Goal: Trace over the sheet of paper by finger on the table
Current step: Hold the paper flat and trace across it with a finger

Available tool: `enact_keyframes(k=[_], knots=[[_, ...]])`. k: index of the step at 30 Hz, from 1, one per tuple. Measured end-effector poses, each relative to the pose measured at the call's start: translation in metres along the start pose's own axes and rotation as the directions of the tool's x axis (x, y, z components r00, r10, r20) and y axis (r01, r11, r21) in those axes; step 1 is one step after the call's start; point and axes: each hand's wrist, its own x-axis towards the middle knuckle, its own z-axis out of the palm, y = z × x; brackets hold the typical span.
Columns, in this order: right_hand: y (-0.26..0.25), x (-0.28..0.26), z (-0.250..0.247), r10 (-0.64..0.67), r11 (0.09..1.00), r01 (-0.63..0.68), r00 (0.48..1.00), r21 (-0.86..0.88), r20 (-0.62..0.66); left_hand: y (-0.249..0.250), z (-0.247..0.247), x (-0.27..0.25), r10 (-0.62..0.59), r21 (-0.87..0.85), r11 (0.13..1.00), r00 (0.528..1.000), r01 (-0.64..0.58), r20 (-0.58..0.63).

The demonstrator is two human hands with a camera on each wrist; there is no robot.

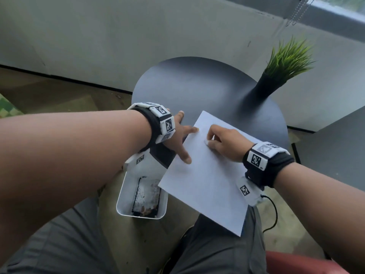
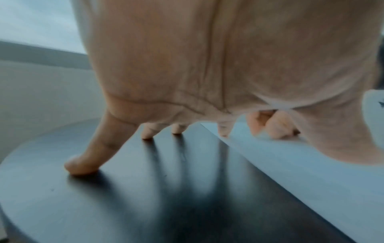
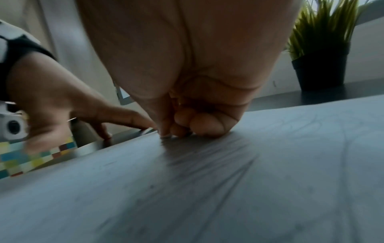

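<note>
A white sheet of paper [image 1: 205,184] lies askew on the round dark table [image 1: 197,86], its near corner hanging past the edge over my lap. My left hand [image 1: 180,141] is spread flat. Its thumb and forefinger press the sheet's left edge, and the other fingers rest on the bare tabletop [image 2: 145,197]. My right hand [image 1: 221,141] sits on the upper part of the sheet with fingers curled under. In the right wrist view a bent fingertip [image 3: 164,134] touches the paper [image 3: 207,189]. It holds nothing.
A black pot with green grass-like leaves [image 1: 276,76] stands at the table's far right. A white bin [image 1: 142,196] holding a dark object sits on the floor by my left knee. A black cable [image 1: 274,214] hangs from my right wrist. A wall runs behind the table.
</note>
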Motion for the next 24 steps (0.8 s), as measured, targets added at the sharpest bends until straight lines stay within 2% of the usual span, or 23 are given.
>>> enact_keyframes(k=[3,6,9,13,15,16,18,20,21,22,24], knots=[[-0.003,-0.01,0.004,-0.078,0.997,0.077,0.997,0.018,0.023,-0.001,0.0,0.004,-0.007,-0.059,0.998,0.996,0.002,-0.087],[-0.008,-0.017,0.0,-0.116,0.993,0.117,0.991,-0.012,0.062,0.006,0.003,0.002,-0.04,-0.034,0.999,0.998,0.039,-0.04],[-0.011,-0.012,-0.004,-0.069,0.997,0.073,0.992,-0.039,0.11,0.011,0.002,0.001,-0.041,-0.03,0.999,0.999,0.041,-0.01],[-0.013,0.02,-0.016,0.091,0.996,-0.091,0.992,0.008,-0.089,0.013,0.0,0.001,-0.066,-0.018,0.998,0.998,0.066,0.016],[-0.016,0.03,-0.014,0.159,0.987,-0.162,0.979,-0.007,-0.13,0.013,-0.001,0.002,-0.064,-0.02,0.998,0.998,0.064,0.018],[-0.021,0.029,-0.009,0.135,0.989,-0.142,0.981,-0.042,-0.138,0.013,-0.001,0.002,-0.059,-0.027,0.998,0.998,0.06,0.018],[-0.033,0.019,0.004,-0.039,0.994,0.028,0.994,-0.108,-0.098,0.011,0.0,0.003,-0.046,-0.04,0.998,0.999,0.046,0.017],[-0.043,0.004,0.01,-0.247,0.958,0.254,0.967,-0.134,0.065,0.01,0.001,0.003,-0.041,-0.029,0.999,0.999,0.042,0.016],[-0.042,0.003,0.007,-0.262,0.952,0.277,0.958,-0.132,0.117,0.01,0.002,0.003,-0.041,-0.026,0.999,0.999,0.042,0.014],[-0.038,0.006,0.001,-0.219,0.964,0.232,0.97,-0.129,0.11,0.011,0.002,0.004,-0.041,-0.027,0.999,0.999,0.041,0.013],[-0.02,0.02,-0.01,0.017,0.996,-0.02,0.999,-0.086,-0.042,0.011,0.001,0.004,-0.048,-0.028,0.998,0.999,0.048,0.019]])
